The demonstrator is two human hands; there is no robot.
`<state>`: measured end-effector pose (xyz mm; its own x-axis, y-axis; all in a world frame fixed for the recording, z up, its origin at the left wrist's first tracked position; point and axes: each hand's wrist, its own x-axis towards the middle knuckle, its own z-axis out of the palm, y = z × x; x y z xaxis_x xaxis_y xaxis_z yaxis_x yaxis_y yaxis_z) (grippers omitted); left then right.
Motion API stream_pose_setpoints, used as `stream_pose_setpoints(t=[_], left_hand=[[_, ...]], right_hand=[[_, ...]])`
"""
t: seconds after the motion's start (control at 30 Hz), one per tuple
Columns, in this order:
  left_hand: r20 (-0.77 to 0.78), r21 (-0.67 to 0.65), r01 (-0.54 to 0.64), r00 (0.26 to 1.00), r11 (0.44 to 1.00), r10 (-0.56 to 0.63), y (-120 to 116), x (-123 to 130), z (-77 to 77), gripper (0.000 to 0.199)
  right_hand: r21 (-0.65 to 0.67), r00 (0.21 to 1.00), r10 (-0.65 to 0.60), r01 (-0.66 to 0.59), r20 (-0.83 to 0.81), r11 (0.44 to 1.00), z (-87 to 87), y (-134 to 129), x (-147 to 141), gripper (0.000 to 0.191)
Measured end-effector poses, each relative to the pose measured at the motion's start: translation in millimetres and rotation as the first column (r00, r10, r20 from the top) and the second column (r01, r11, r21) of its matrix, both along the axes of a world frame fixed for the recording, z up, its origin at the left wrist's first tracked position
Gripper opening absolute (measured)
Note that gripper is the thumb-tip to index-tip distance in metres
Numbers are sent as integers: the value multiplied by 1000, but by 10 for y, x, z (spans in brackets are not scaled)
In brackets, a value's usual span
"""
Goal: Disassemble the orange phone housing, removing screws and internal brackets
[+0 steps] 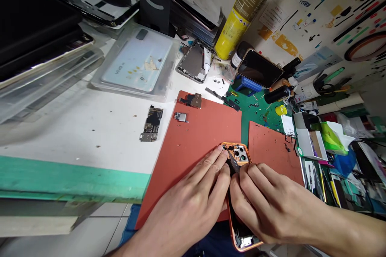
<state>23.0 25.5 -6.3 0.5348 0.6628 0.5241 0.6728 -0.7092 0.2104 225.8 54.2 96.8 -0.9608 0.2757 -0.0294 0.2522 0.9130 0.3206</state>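
Note:
An orange-framed smartphone [241, 237] lies opened on the red silicone mat [199, 128], its camera cutouts [239, 154] at the far end. My left hand [187, 192] presses on the phone's upper corner, fingertips on the orange rim. My right hand [265, 200] grips a slim black-handled precision tool [233, 163], whose tip reaches the phone's inside near the camera area. The tip's exact contact is hidden by my fingers. A bare logic board [151, 123] lies on the white bench, left of the mat.
A small metal module [181, 117] and a flex-cable part [194, 100] lie on the mat. Behind stand a stripped phone frame [193, 64], a yellow spray can [244, 12] and a phone on a blue stand [259, 68]. A clear box [135, 62] holds a pale phone back.

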Motion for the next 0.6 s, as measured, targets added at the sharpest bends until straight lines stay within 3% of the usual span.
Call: stream_pose_setpoints(t=[0.6], left_hand=[[22,16,6,1000,1000,-6,9,39,-14,38]], right_hand=[[-38,999,10,-12,-52,999,-59,51,50,19]])
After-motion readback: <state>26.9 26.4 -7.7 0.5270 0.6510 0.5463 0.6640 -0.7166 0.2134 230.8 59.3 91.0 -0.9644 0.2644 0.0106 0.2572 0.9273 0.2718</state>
